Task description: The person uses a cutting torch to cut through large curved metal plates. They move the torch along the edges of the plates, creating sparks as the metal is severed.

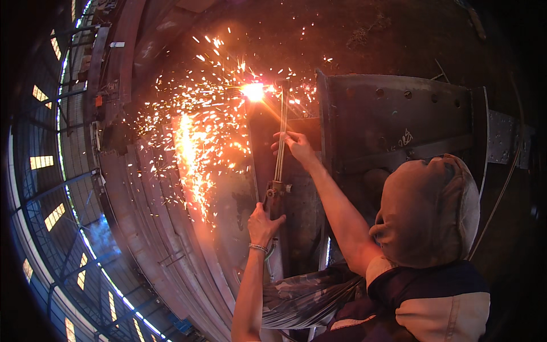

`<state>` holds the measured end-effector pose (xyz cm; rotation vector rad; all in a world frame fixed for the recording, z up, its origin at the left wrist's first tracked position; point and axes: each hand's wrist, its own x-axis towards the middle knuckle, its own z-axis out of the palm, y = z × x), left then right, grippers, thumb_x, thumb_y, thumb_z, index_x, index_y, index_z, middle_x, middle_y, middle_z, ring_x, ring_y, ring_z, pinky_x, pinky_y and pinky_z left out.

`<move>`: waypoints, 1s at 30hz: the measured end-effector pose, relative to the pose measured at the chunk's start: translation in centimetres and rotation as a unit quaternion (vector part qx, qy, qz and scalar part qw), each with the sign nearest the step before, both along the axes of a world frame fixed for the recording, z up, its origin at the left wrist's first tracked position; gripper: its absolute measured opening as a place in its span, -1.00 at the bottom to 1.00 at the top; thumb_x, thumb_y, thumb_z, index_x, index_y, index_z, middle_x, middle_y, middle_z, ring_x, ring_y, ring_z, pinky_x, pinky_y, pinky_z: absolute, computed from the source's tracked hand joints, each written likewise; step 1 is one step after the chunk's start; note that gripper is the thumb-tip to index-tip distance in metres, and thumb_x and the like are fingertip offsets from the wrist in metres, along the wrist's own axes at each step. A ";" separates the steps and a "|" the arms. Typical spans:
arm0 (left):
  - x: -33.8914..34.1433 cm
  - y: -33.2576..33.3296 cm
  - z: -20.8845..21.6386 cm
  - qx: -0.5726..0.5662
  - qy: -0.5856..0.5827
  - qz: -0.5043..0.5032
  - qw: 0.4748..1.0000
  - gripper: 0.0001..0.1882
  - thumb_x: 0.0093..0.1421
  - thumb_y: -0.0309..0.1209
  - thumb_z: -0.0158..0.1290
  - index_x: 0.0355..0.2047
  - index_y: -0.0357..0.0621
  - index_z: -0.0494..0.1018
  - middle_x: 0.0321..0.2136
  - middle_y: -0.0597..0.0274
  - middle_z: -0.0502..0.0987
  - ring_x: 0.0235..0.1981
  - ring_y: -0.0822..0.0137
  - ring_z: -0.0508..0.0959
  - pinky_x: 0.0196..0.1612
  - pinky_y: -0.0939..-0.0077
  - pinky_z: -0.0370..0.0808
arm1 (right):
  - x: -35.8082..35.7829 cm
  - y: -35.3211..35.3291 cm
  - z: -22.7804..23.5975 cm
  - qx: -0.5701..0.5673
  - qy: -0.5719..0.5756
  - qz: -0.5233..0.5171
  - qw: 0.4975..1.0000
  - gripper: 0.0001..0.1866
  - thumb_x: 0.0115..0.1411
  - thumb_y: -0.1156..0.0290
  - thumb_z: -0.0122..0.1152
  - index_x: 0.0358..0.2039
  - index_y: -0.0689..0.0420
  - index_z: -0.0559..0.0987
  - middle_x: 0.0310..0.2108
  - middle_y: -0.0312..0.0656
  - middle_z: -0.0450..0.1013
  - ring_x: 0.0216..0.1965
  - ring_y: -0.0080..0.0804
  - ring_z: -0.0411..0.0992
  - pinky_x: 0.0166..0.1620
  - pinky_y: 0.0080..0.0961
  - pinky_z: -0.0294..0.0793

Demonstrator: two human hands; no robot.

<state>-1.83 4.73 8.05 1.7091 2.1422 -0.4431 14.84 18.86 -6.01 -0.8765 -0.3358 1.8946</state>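
Observation:
A long metal cutting torch (273,189) runs away from me, its slim tubes rising to a head beside a glaring white-orange flame (253,92). My left hand (264,227), a bracelet at its wrist, is closed round the handle below the valves, the thumb out to the right. Farther along, my right hand (295,147) has its fingers bent about the tubes; the palm side is hidden. Under the flame lies a dark steel plate or beam (265,137), its burning edge lost in glare. Sparks (191,159) spray left and toward me.
Right of the torch stands a large steel beam (399,114) with bolt holes. Long steel sections (154,211) lie at the left. A brown cloth hood (430,211) covers a head beside a navy and tan shirt (424,290), whose sleeve meets the right arm. A thin cable (501,194) trails at the right.

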 end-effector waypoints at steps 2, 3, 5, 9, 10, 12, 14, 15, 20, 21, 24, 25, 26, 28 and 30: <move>0.1 0.4 0.1 0.045 -0.036 -0.010 0.998 -0.38 -0.18 -0.12 0.43 -0.27 -0.21 0.36 -0.43 0.01 0.55 -0.38 -0.01 0.60 -0.31 0.15 0.52 | 0.6 0.5 0.5 0.023 0.019 -0.028 0.999 -0.64 0.45 0.22 -0.04 0.02 0.21 0.54 -0.28 -0.10 0.61 -0.30 -0.37 0.61 -0.19 -0.43 0.61; 0.2 0.7 0.3 0.055 -0.046 -0.005 0.997 -0.40 -0.17 -0.15 0.43 -0.27 -0.21 0.36 -0.43 0.03 0.54 -0.39 0.01 0.59 -0.32 0.16 0.51 | 0.8 0.9 0.8 0.016 0.020 -0.035 0.999 -0.64 0.45 0.22 -0.04 0.01 0.22 0.55 -0.29 -0.10 0.61 -0.31 -0.38 0.61 -0.21 -0.45 0.61; 0.8 1.1 0.8 0.091 -0.057 -0.010 0.994 -0.41 -0.17 -0.19 0.41 -0.25 -0.21 0.36 -0.45 0.07 0.52 -0.40 0.04 0.57 -0.33 0.16 0.50 | 1.2 1.4 1.6 0.020 0.018 -0.049 0.998 -0.63 0.45 0.20 -0.05 0.00 0.21 0.55 -0.30 -0.12 0.60 -0.32 -0.40 0.60 -0.26 -0.46 0.60; 1.9 1.9 2.4 0.109 -0.059 0.013 0.992 -0.42 -0.17 -0.24 0.40 -0.20 -0.22 0.37 -0.42 0.10 0.50 -0.38 0.09 0.56 -0.30 0.18 0.49 | 1.3 3.0 3.2 0.035 0.042 -0.074 0.996 -0.61 0.46 0.17 -0.06 -0.02 0.21 0.55 -0.31 -0.14 0.60 -0.32 -0.41 0.60 -0.29 -0.48 0.59; 2.1 2.0 2.7 0.114 -0.052 0.016 0.992 -0.42 -0.15 -0.26 0.38 -0.18 -0.21 0.38 -0.39 0.10 0.50 -0.35 0.09 0.56 -0.28 0.18 0.49 | 1.4 3.2 3.6 0.049 0.042 -0.075 0.995 -0.61 0.46 0.16 -0.06 0.00 0.21 0.55 -0.30 -0.14 0.60 -0.32 -0.41 0.60 -0.29 -0.49 0.59; 2.4 1.9 3.4 0.126 -0.037 0.026 0.991 -0.44 -0.13 -0.30 0.36 -0.13 -0.21 0.40 -0.33 0.09 0.52 -0.29 0.08 0.57 -0.23 0.19 0.50 | 1.5 3.4 4.4 0.029 0.030 -0.054 0.998 -0.59 0.46 0.14 -0.06 0.03 0.21 0.53 -0.28 -0.13 0.60 -0.31 -0.41 0.60 -0.29 -0.49 0.59; 2.2 1.8 4.0 0.179 0.002 0.004 0.984 -0.46 -0.10 -0.37 0.31 -0.09 -0.21 0.41 -0.26 0.07 0.54 -0.22 0.05 0.58 -0.16 0.19 0.49 | 1.6 3.5 5.6 0.060 0.035 -0.049 0.996 -0.58 0.46 0.13 -0.06 0.06 0.21 0.51 -0.25 -0.15 0.60 -0.29 -0.43 0.60 -0.27 -0.49 0.60; 2.0 1.8 4.4 0.205 0.020 -0.007 0.979 -0.47 -0.08 -0.40 0.29 -0.07 -0.22 0.41 -0.22 0.06 0.55 -0.19 0.03 0.58 -0.13 0.19 0.49 | 1.6 3.6 6.3 0.059 0.034 -0.041 0.997 -0.57 0.46 0.13 -0.06 0.08 0.20 0.49 -0.24 -0.16 0.61 -0.28 -0.43 0.60 -0.27 -0.49 0.61; -1.7 3.7 8.0 0.281 0.046 0.038 0.958 -0.54 -0.09 -0.50 0.20 -0.09 -0.17 0.47 -0.17 0.04 0.58 -0.11 -0.03 0.57 -0.04 0.19 0.47 | 0.0 4.5 11.2 0.154 0.054 -0.013 0.987 -0.61 0.47 0.20 -0.08 0.14 0.16 0.47 -0.06 -0.14 0.57 -0.17 -0.45 0.58 -0.22 -0.45 0.64; -2.4 4.1 8.8 0.297 0.052 0.039 0.953 -0.54 -0.10 -0.51 0.18 -0.10 -0.16 0.49 -0.17 0.03 0.59 -0.10 -0.03 0.57 -0.03 0.19 0.46 | -0.5 4.7 12.2 0.172 0.054 -0.006 0.983 -0.59 0.47 0.20 -0.08 0.17 0.16 0.45 -0.01 -0.13 0.55 -0.15 -0.45 0.57 -0.22 -0.46 0.65; -3.8 4.4 10.8 0.337 0.084 0.037 0.937 -0.57 -0.11 -0.52 0.16 -0.14 -0.14 0.53 -0.23 0.04 0.61 -0.14 -0.03 0.59 -0.05 0.19 0.47 | -1.9 4.4 14.4 0.211 0.117 -0.016 0.970 -0.52 0.47 0.15 -0.08 0.24 0.19 0.36 0.15 -0.15 0.44 -0.03 -0.39 0.51 -0.14 -0.41 0.62; -4.2 4.4 11.4 0.340 0.088 0.055 0.935 -0.58 -0.12 -0.52 0.15 -0.15 -0.15 0.53 -0.23 0.04 0.62 -0.16 -0.03 0.59 -0.06 0.19 0.47 | -2.3 4.1 14.9 0.180 0.116 -0.016 0.977 -0.53 0.47 0.16 -0.08 0.26 0.18 0.36 0.15 -0.15 0.43 -0.04 -0.39 0.51 -0.13 -0.41 0.62; -4.6 4.4 12.1 0.343 0.093 0.072 0.932 -0.58 -0.12 -0.52 0.15 -0.15 -0.16 0.54 -0.24 0.04 0.63 -0.17 -0.04 0.60 -0.06 0.18 0.47 | -2.7 3.9 15.3 0.157 0.122 -0.022 0.980 -0.53 0.47 0.17 -0.09 0.27 0.16 0.35 0.15 -0.15 0.43 -0.05 -0.39 0.51 -0.13 -0.41 0.62; -5.4 4.7 13.3 0.363 0.098 0.090 0.922 -0.58 -0.15 -0.51 0.15 -0.18 -0.20 0.56 -0.25 0.02 0.65 -0.20 -0.07 0.62 -0.05 0.17 0.48 | -3.2 3.5 15.6 0.128 0.134 -0.021 0.982 -0.55 0.48 0.20 -0.10 0.26 0.16 0.35 0.12 -0.15 0.45 -0.07 -0.41 0.52 -0.14 -0.41 0.62; -6.3 4.6 14.8 0.365 0.143 0.122 0.912 -0.54 -0.17 -0.49 0.16 -0.15 -0.20 0.56 -0.22 0.02 0.65 -0.16 -0.06 0.61 -0.02 0.18 0.47 | -3.4 3.2 15.7 0.117 0.144 -0.005 0.983 -0.58 0.48 0.23 -0.11 0.23 0.17 0.37 0.03 -0.16 0.51 -0.11 -0.43 0.53 -0.18 -0.43 0.62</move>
